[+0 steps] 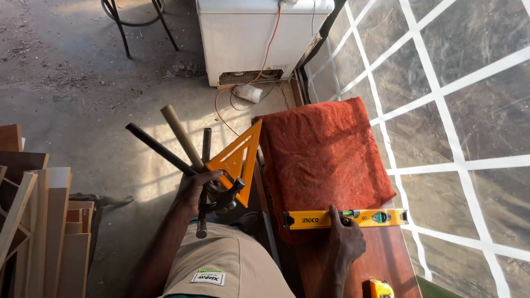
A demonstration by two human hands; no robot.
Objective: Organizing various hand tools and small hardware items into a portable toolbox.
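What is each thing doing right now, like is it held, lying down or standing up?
Left hand: closed around tool bundle.
Orange triangle square: held up, in the bundle.
Tool handles: gripped, sticking outward.
Right hand: resting on level.
Yellow level: lying flat across cloth edge.
Red cloth: spread over board.

The left hand (200,190) is gripping an orange triangular square (236,159) that is looking like smooth painted metal or plastic, hard to tell from here, together with dark matt metal-headed tools (212,201) on dull handles, one of them (181,135) pale and wooden-looking. The right hand (346,238) is resting on a yellow spirit level (345,218) with a smooth, slightly glossy finish. Under it a rust-red towel (323,160) is showing a rough, napped cloth pile, lying over a reddish-brown wooden board (386,259) that is gleaming as if varnished.
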